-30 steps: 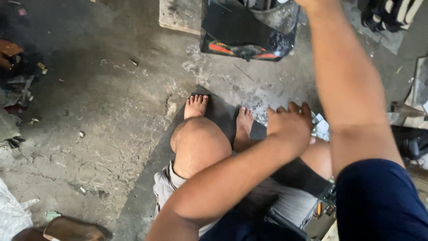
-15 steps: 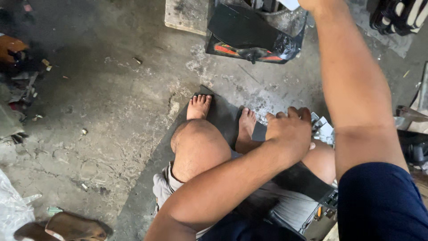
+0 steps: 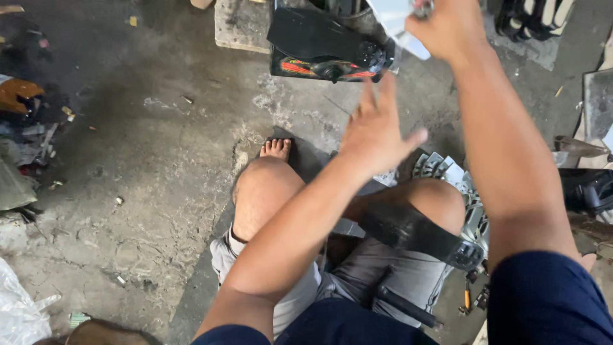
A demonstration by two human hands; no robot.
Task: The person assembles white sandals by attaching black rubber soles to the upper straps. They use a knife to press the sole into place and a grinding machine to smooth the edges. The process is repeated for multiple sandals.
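**Hands raised over a black machine housing on the workshop floor**

A person sits low over a stained concrete floor, knees bent and one bare foot planted on it. The left hand hangs in the air above the knees with palm down and fingers spread wide, holding nothing. It is slightly blurred. The right hand is stretched forward to the top edge of the view and closed around a small object; only a bit of it pokes out of the fist, too little to tell what it is.

Just beyond the left hand and beside the right one stands a black machine housing with red markings and a round knob, resting on the floor near a flat stone slab. A pale sheet lies just behind the housing, under the right hand.

Across the right thigh lies a curved black plastic strip. A ribbed silver metal part shows just past the right knee. Scraps and debris are scattered at the left edge.
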